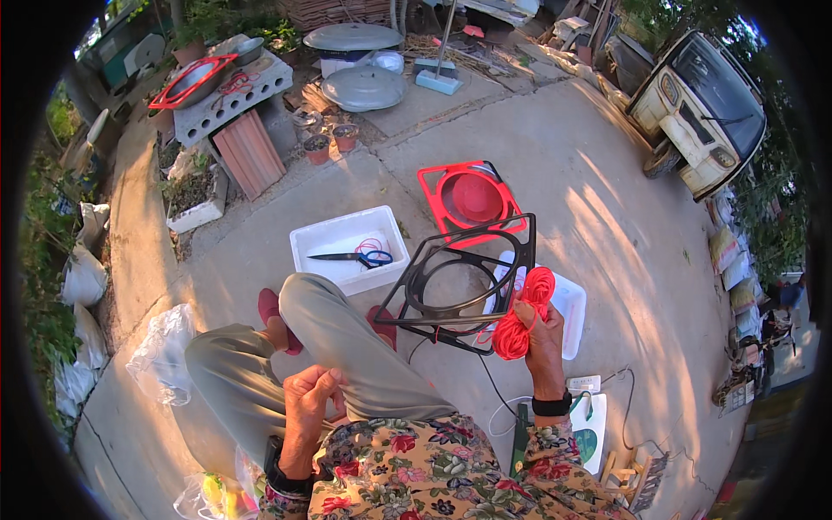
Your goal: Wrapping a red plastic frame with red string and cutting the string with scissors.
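Note:
My right hand [546,345] is closed around a bundle of red cord [513,336], wound into a hank. Over my thigh, my left hand [312,406] is curled with thumb and fingertips pinched together; whatever they hold, if anything, is too small to make out. A black frame with round rings [419,310] stands in front of my knees, just left of the cord, and its lower edge runs behind the hank. Beyond it lies a red square frame with a round red centre [475,198]. Blue-handled scissors [373,257] rest in a white foam box [347,279], beside some thin red cord.
Another white tray [568,314] sits behind my right hand. A dark cable [496,381] and a white power strip [583,383] are on the concrete to the right. Plastic bags [169,351] lie at left. Pots [345,136] and a parked vehicle [702,113] stand farther off.

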Demonstrator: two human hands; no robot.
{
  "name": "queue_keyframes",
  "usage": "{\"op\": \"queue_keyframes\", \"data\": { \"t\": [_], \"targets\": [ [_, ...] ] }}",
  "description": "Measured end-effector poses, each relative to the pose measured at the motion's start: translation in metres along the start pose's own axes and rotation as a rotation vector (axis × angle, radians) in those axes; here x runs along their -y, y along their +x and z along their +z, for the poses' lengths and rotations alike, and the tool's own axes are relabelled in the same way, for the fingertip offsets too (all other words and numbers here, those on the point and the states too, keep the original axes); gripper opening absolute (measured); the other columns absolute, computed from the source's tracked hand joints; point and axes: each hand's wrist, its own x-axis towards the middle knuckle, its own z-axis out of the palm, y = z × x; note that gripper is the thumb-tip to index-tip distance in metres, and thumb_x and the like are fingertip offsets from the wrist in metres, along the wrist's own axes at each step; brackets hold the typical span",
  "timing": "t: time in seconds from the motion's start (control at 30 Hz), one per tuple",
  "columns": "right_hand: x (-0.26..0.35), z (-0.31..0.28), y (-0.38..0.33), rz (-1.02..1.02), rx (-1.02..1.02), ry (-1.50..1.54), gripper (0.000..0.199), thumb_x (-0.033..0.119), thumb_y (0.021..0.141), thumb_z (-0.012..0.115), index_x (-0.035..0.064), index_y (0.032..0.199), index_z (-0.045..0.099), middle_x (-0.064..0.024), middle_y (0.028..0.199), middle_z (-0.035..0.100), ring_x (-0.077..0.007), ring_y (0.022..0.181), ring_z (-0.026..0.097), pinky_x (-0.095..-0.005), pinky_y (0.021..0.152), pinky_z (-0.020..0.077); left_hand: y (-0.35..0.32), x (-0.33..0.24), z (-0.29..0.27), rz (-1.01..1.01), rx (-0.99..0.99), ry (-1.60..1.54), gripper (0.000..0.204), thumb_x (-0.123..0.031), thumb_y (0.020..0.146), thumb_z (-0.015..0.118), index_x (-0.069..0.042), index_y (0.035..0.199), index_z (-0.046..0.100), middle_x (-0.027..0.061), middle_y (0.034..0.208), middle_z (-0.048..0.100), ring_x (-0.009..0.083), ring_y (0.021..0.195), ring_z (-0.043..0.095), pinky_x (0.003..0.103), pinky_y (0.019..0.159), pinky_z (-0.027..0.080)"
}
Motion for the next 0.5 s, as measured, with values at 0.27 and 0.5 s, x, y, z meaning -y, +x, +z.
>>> {"op": "queue_keyframes", "data": {
  "t": [0.27,0.5],
  "targets": [
    [0.053,0.085,-0.039,-0.367,0.315,-0.335,0.028,0.008,0.077,0.074,0.0012,0.101,0.061,-0.0020,0.092,0.065,-0.0064,0.079,0.058,-0.0229,0.071,0.0479,0.005,-0.077,0.016,0.348,0.027,-0.039,0.015,-0.011,0.088,0.063,0.004,0.087,0.065,0.0053,0.071,0.062,0.0110,0.068,0.059,0.024,0.066,0.046],
    [0.110,0.172,-0.068,-0.711,0.493,-0.274,0.031,0.009,0.073,0.076,0.0015,0.100,0.062,-0.0033,0.087,0.066,-0.0077,0.078,0.060,-0.0254,0.071,0.0492,-0.021,-0.116,0.027,0.757,0.050,0.238,0.030,-0.006,0.082,0.068,-0.001,0.110,0.061,0.0090,0.114,0.058,0.0178,0.109,0.054,0.031,0.095,0.040]
  ]
}}
